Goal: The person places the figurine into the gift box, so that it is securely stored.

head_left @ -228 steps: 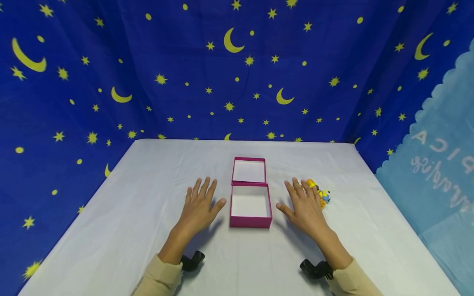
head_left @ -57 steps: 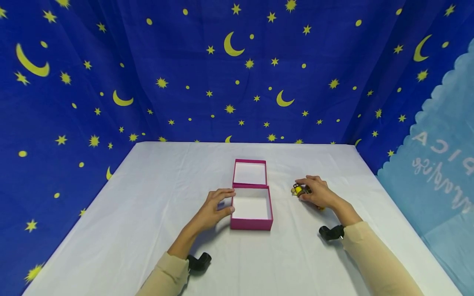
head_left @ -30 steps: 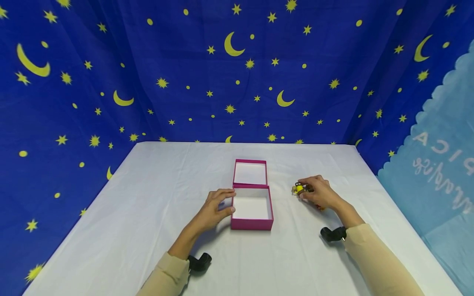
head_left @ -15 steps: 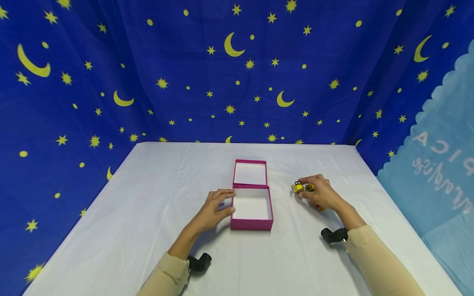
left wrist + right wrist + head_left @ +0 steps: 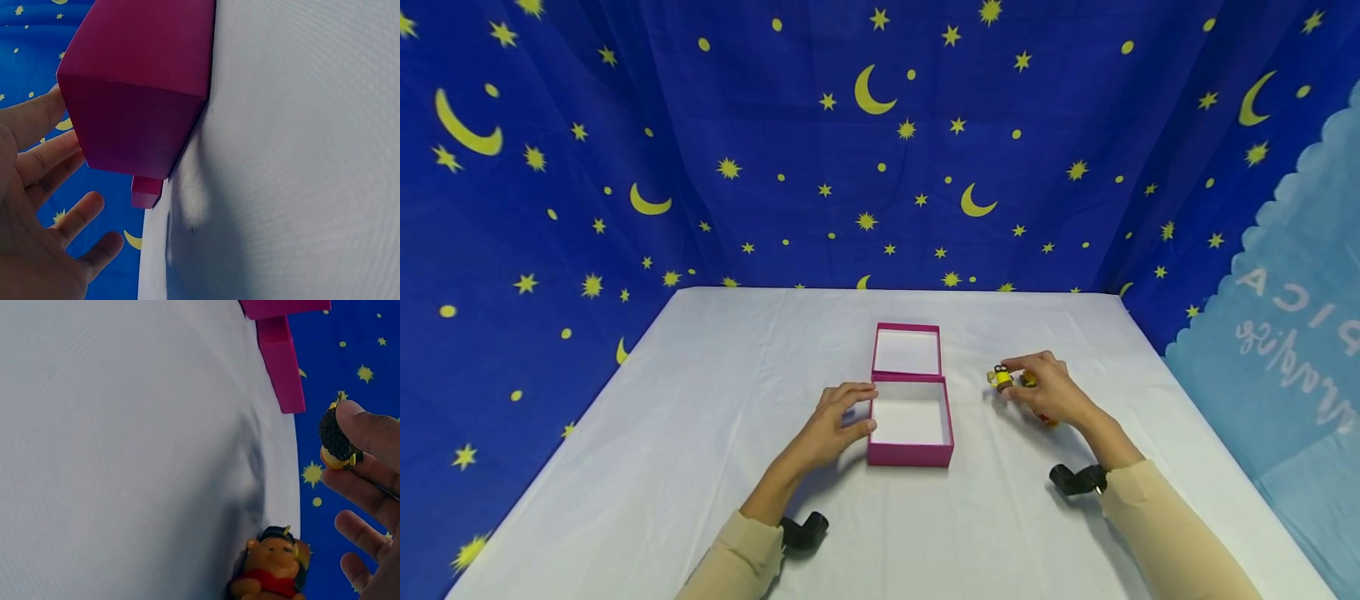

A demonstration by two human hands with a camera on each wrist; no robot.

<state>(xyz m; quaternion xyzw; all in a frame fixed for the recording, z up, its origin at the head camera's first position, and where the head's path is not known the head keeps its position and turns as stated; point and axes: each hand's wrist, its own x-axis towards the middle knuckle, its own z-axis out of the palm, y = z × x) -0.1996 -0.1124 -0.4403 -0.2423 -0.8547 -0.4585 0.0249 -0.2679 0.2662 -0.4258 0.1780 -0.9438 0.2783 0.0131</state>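
My right hand (image 5: 1051,387) pinches a small yellow Minion figurine (image 5: 1002,379) between thumb and index finger, lifted over the white table. From the right wrist view the figurine (image 5: 337,436) shows a dark, rough-textured base, while the other fingers stand loosely spread. Below that hand stands a Winnie the Pooh figurine (image 5: 272,572) in a red shirt. A magenta box (image 5: 910,454) with a white, empty inside sits mid-table. Fingertips of my left hand (image 5: 825,425) rest at its left rim, thumb near the wall; in the left wrist view these fingers (image 5: 47,156) look relaxed.
The box's lid (image 5: 907,327) lies open, white inside up, directly behind the box. Another yellow toy (image 5: 1028,380) is partly hidden by the right hand. Blue curtains with moons and stars (image 5: 865,221) close off the table's back and sides; a light blue cloth (image 5: 1285,333) hangs at right.
Earlier both hands hovered flat beside the box. Since then the left has come to its rim and the right has taken the Minion figurine, now raised slightly up and leftward from the other toys.
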